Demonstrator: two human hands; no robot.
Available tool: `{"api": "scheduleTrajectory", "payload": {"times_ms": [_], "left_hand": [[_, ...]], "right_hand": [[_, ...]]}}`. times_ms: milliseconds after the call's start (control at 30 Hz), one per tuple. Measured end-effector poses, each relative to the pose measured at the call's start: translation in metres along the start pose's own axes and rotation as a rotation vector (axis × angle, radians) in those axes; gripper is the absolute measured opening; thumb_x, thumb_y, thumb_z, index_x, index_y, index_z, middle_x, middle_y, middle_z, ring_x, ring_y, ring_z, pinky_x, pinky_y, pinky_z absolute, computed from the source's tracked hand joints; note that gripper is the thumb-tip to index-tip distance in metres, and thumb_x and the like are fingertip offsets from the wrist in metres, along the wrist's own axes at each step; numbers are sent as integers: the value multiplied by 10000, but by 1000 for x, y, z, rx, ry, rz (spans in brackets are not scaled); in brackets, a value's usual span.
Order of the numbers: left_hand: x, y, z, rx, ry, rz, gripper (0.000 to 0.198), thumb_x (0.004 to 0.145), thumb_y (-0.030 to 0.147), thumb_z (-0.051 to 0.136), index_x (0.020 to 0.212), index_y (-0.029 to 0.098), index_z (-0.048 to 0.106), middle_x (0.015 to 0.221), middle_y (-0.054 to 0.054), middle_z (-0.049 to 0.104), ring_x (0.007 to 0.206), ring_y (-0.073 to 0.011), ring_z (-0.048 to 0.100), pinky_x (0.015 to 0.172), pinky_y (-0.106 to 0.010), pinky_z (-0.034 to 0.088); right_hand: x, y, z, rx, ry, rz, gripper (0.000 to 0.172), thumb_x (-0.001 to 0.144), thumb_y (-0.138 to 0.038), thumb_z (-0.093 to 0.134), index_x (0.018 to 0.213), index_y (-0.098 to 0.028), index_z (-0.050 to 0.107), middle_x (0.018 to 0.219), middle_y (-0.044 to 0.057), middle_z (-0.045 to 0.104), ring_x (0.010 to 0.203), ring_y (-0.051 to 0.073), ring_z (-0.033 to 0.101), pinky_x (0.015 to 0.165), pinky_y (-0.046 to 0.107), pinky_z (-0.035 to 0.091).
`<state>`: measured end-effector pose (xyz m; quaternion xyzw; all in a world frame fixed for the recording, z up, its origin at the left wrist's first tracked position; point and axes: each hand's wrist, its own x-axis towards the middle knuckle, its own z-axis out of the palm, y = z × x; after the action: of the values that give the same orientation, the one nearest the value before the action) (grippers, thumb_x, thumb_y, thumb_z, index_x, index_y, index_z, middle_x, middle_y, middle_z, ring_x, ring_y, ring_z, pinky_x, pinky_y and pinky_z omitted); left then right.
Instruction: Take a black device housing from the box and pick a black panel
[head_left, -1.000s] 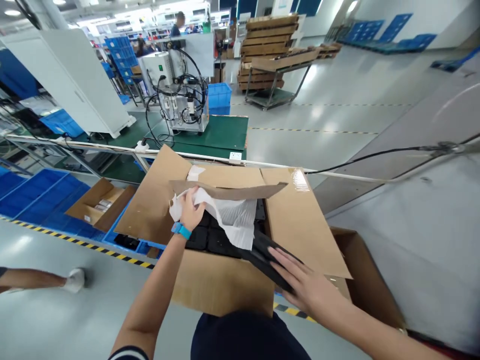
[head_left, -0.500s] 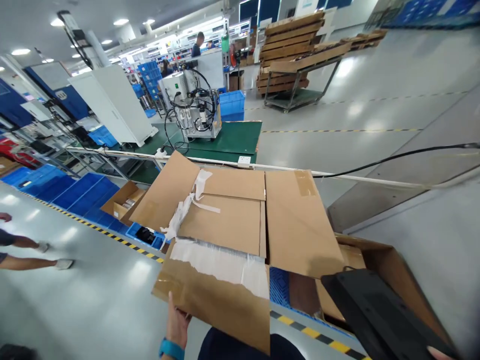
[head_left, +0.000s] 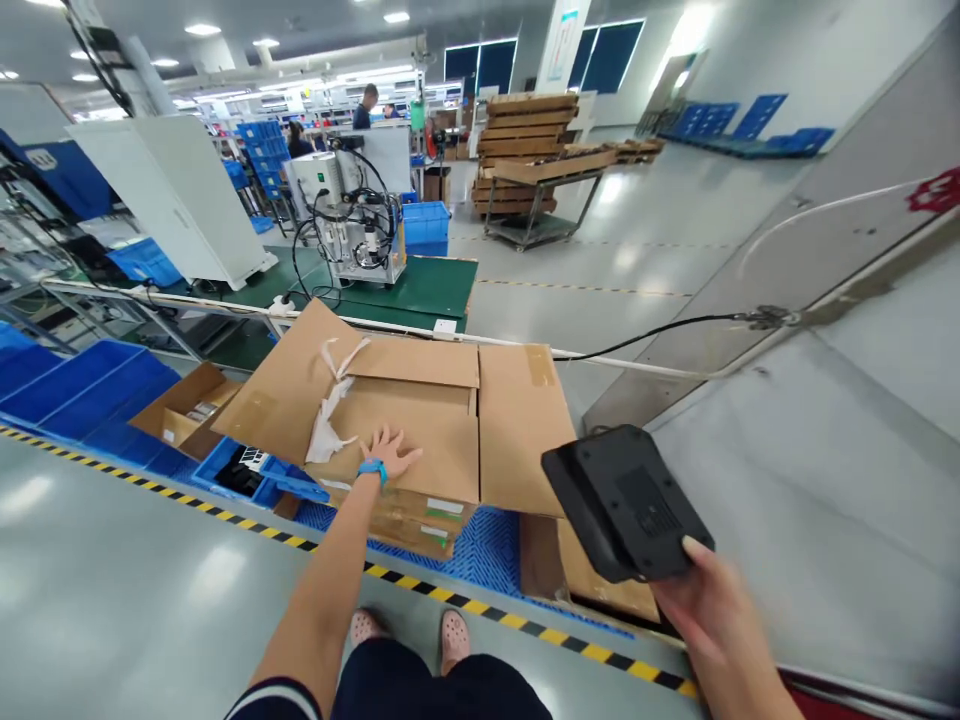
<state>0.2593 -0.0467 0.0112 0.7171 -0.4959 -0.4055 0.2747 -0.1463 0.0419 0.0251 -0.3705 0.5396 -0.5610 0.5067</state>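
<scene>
My left hand [head_left: 391,452], with a blue wristband, lies flat with spread fingers on the closed near flap of a large cardboard box [head_left: 420,420]. White wrapping paper [head_left: 328,420] sticks out from under the flap at the box's left side. My right hand [head_left: 709,605] grips the lower corner of a flat black plastic device [head_left: 624,503] and holds it up in the air to the right of the box. The box's right flap [head_left: 521,425] stays folded outward.
A second open carton [head_left: 585,580] stands below the black device. Blue bins [head_left: 75,385] and a small open box [head_left: 187,405] sit at the left. A green bench with a cabled machine [head_left: 352,230] lies beyond. Yellow-black floor tape [head_left: 480,608] runs in front of my feet.
My left hand has pushed the near flap down and now rests flat on it. My right hand has lifted the black device up and leftward, fully into view.
</scene>
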Motion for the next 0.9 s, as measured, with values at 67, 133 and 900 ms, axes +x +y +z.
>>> {"api": "scheduleTrajectory", "payload": {"times_ms": [67, 133, 900], "left_hand": [[-17, -5, 3, -103, -63, 17, 689, 670, 455, 675, 1234, 95, 508, 1466, -194, 229, 1382, -343, 18, 1086, -522, -55], [-51, -13, 3, -250, -131, 52, 682, 783, 504, 527, 1316, 93, 418, 1428, -192, 325, 1357, -293, 221, 1108, -447, 150], [-317, -405, -275, -1491, 1193, -865, 510, 754, 286, 665, 1230, 191, 509, 1001, -103, 687, 931, -284, 650, 788, -399, 559]], "right_hand": [[-12, -8, 38, 78, 11, 86, 470, 654, -441, 597, 1059, -205, 623, 843, 96, 695, 763, 251, 642, 758, 442, 519], [-25, -7, 77, 139, 2, 202, 474, 577, -434, 667, 992, -206, 646, 867, 98, 695, 753, 253, 640, 729, 432, 526], [-226, 237, 532, -1008, -1559, 11, 442, 757, -349, 496, 1168, -211, 583, 1178, 102, 586, 1104, 252, 538, 1003, 396, 378]]}}
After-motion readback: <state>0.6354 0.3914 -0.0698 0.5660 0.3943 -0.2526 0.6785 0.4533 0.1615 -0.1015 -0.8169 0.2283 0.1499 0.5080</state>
